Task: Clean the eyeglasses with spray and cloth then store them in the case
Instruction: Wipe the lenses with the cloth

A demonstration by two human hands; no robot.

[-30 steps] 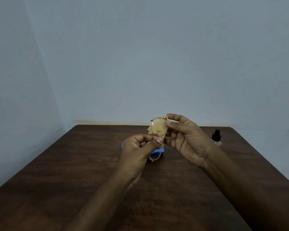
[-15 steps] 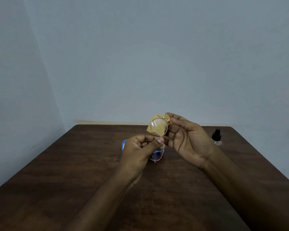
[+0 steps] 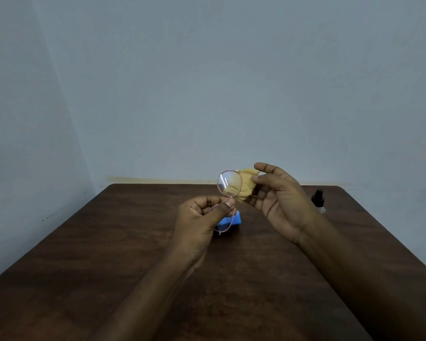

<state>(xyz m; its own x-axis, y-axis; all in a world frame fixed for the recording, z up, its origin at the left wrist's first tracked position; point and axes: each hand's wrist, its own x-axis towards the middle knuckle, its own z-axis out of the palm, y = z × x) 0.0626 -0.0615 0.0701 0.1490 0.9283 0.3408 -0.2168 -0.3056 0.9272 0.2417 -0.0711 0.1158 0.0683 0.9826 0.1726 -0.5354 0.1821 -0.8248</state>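
Round eyeglasses (image 3: 229, 182) with a thin pink metal frame stand on end in the air above the table, one lens above the other. My left hand (image 3: 201, 222) pinches the frame at the bridge, hiding part of the lower lens. My right hand (image 3: 278, 195) holds a crumpled yellow cloth (image 3: 247, 183) between thumb and fingers, just behind and to the right of the upper lens. A blue case (image 3: 233, 221) lies on the table behind my left hand, mostly hidden. A small clear spray bottle (image 3: 318, 201) with a black cap stands at the far right.
The dark wooden table (image 3: 108, 254) reaches to a pale blue wall at the back and another on the left. Its right edge runs diagonally past my right forearm.
My right hand has drawn the yellow cloth off the upper lens and moved slightly right. The upper lens now shows bare. My left hand keeps its pinch on the frame.
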